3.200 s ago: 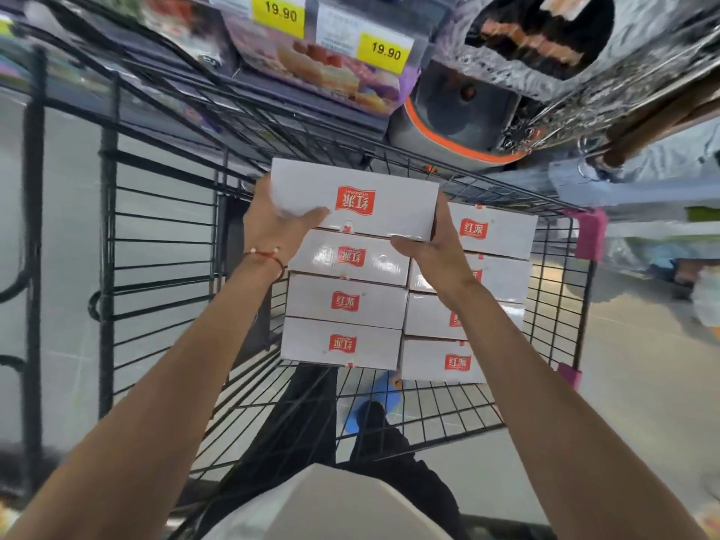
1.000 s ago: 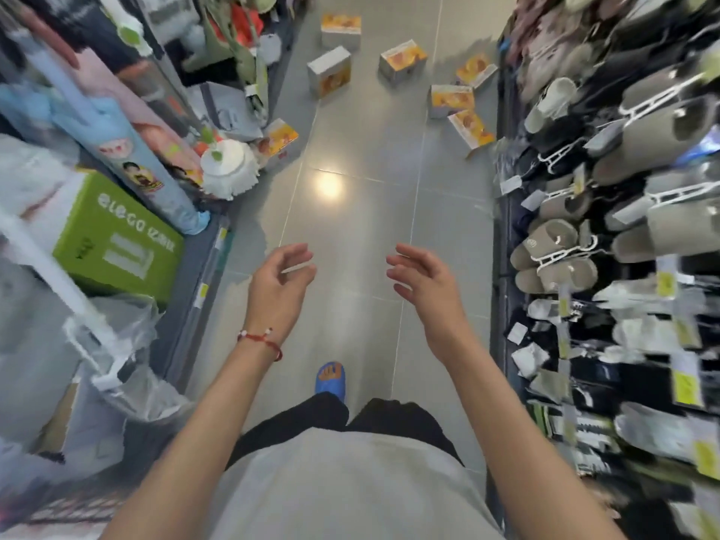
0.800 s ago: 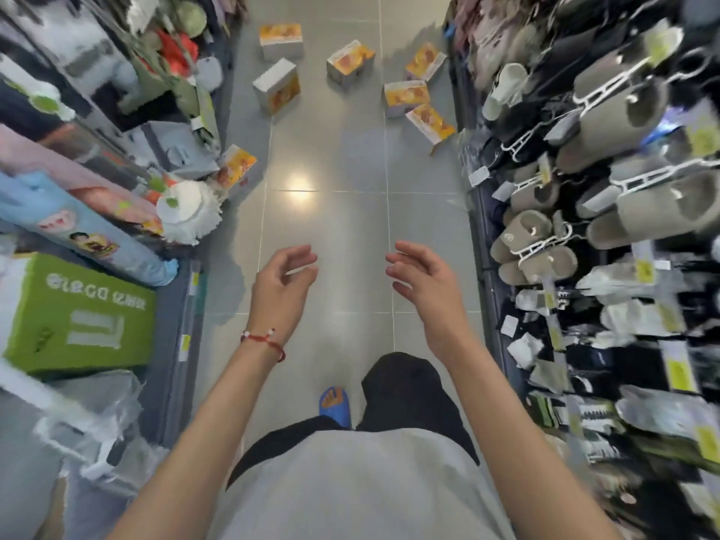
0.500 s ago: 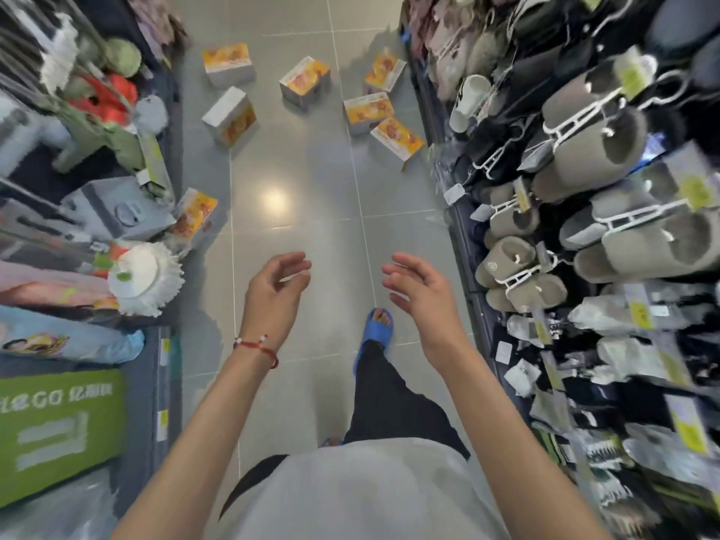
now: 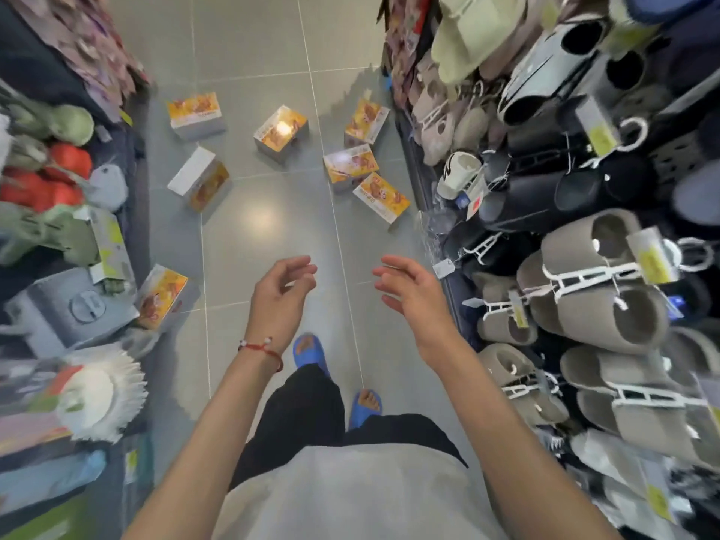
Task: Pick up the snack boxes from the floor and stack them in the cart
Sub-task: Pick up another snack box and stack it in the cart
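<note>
The left hand (image 5: 281,302) and right hand (image 5: 415,294) hang empty over the grey floor (image 5: 269,235), each grip loosely spread. Seven snack boxes (image 5: 278,132) lie scattered on the floor ahead; one box (image 5: 161,296) perhaps touches the left shelf (image 5: 58,305), which looks blurred.

Orange-and-yellow printed snack boxes (image 5: 279,131) with white sides, grey tiled floor (image 5: 269,228), blue sandals (image 5: 309,350), a red string bracelet (image 5: 262,349), taupe slippers (image 5: 607,305)
</note>
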### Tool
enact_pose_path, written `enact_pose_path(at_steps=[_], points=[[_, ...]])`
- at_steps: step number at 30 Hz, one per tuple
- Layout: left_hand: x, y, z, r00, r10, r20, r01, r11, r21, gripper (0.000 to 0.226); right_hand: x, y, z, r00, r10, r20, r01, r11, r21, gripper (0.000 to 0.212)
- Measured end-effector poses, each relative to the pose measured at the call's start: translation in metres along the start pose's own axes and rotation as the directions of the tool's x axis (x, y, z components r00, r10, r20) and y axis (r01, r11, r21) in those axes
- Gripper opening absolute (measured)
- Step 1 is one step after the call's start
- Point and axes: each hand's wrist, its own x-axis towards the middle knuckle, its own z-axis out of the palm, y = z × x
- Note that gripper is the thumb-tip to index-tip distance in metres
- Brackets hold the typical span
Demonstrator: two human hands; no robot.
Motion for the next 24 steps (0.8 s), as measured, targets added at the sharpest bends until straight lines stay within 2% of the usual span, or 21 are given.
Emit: enact_pose_path(at_steps=[7,16,24], points=[[0.154,0.050,0.010,0.990,-0.061,0.129,0.054,0.997,0.063,0.026,0.116,-0.064,0.030,0.990,0.046,-0.136,-0.039,0.998,0.047,0.028],[0.308,0.105,0.043,0.968,-0.141,0.209,0.103,0.978,0.182,0.024,0.243,-0.126,0.044,0.966,0.147,-0.212,-0.117,0.982,0.145,0.027],[0.424,0.112,0.113,0.944,-0.275,0.182,0.225,0.941,0.254,0.022,0.379,-0.140,0.019,0.916,0.288,-0.278,-0.245,0.953,0.181,0.026]])
